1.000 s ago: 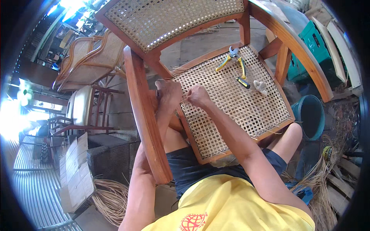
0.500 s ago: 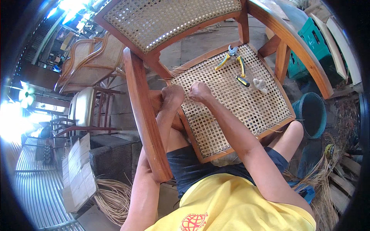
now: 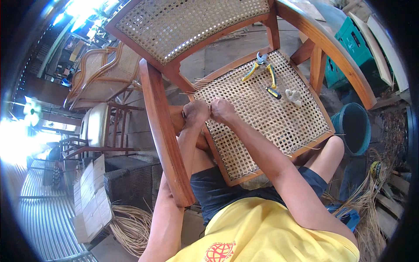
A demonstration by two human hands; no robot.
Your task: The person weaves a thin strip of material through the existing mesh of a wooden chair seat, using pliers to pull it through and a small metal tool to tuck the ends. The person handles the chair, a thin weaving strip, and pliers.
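Observation:
A wooden armchair with a cane back [image 3: 192,26] has its woven cane seat [image 3: 270,122] over my knees. My left hand [image 3: 195,113], closed, is at the seat's left edge inside the wooden arm [image 3: 163,135]; what it grips is hidden. Just beside it my right hand [image 3: 221,110] is closed at the weave's edge, and what its fingers pinch is too small to make out. Loose cane ends stick out along the frame. Yellow-handled cutters [image 3: 261,65], a small black-and-yellow tool [image 3: 273,92] and a crumpled pale lump [image 3: 293,97] lie on the seat.
Other chairs [image 3: 94,126] stand at left, near flattened cardboard [image 3: 91,196], a dark woven piece [image 3: 122,179] and coiled cane [image 3: 131,227]. At right are green crates [image 3: 353,52], leaning boards [image 3: 379,48], a teal bucket [image 3: 353,129] and loose fibre strands [image 3: 366,201].
My hands have shifted slightly along the seat's left edge, the left one lower and the right one in closer beside it. The view has tilted slightly; the tools lie as before.

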